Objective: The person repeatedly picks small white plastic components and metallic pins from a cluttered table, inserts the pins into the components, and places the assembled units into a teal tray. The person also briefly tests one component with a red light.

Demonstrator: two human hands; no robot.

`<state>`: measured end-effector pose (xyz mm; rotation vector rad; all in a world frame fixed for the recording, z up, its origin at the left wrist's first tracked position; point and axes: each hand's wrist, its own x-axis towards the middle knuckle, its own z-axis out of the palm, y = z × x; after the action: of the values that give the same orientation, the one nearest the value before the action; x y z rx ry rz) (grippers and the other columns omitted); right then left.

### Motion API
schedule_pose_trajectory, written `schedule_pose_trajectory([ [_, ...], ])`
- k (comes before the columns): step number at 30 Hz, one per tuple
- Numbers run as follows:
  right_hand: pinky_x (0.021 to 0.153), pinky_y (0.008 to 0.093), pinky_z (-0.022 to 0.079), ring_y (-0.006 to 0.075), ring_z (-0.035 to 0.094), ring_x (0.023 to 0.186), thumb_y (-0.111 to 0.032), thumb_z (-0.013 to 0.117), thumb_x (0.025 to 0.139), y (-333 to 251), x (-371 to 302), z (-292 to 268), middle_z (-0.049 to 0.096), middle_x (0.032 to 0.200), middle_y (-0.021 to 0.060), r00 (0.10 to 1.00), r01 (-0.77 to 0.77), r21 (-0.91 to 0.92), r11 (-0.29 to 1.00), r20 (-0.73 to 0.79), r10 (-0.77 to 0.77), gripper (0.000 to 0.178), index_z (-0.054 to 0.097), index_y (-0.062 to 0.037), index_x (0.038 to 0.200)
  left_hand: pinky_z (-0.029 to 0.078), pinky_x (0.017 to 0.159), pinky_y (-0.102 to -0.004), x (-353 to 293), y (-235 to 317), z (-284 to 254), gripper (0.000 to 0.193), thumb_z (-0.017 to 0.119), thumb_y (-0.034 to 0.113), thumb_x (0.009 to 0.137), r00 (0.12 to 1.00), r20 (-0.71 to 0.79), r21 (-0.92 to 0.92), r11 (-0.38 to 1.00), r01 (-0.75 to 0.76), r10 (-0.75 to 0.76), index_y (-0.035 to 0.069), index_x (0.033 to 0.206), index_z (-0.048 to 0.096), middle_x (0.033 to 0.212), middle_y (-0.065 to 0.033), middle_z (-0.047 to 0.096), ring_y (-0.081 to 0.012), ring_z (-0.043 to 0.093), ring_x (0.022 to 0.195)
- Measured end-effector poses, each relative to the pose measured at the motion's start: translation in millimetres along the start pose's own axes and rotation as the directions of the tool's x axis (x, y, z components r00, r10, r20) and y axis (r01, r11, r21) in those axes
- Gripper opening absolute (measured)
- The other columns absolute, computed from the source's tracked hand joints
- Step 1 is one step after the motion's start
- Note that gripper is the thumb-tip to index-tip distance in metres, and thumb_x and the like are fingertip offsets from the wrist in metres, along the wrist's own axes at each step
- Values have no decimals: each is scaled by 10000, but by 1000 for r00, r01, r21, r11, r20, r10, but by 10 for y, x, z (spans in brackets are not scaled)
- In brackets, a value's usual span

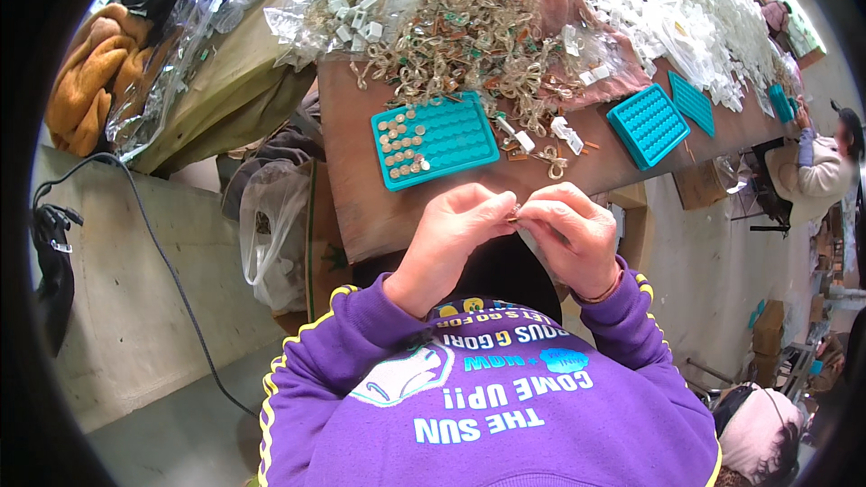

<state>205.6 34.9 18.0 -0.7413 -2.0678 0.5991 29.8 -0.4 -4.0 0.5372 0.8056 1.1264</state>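
Observation:
My left hand (465, 227) and my right hand (575, 233) meet fingertip to fingertip just off the table's near edge. Both are closed in a pinch around a small brownish piece (513, 215), mostly hidden by the fingers, so its kind is unclear. Ahead of my left hand lies a teal tray (465, 137) with rows of pockets. Small round tan discs (394, 146) fill part of its left side. Beyond my right hand, a loop of coiled clear wire (553, 162) and white plastic pieces (566, 133) rest on the brown table (347, 140).
A big heap of coiled wires (487, 27) covers the table's far middle. White plastic parts (686, 18) pile up at far right. Another teal tray (648, 124) and a teal slotted panel (692, 105) lie to the right. A plastic bag (268, 225) hangs at left. Other people sit on the right.

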Motion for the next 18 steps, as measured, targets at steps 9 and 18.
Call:
schedule_pose_trajectory([
  [9,731,263,517,155,640,799,97,677,798,174,-205,-310,651,980,117,905,-212,529,821,-211,369,151,634,22,922,515,827,-287,724,322,355,215,697,161,846,718,514,798,44,-601,470,42,1021,664,969,-60,664,-202,644,898],
  [18,760,270,510,139,634,810,15,610,902,286,-312,-344,664,1025,135,822,-259,793,551,-119,558,73,615,7,974,535,804,-344,1447,272,429,98,615,112,813,646,744,607,-575,-548,170,94,904,645,936,-54,619,-243,619,942],
])
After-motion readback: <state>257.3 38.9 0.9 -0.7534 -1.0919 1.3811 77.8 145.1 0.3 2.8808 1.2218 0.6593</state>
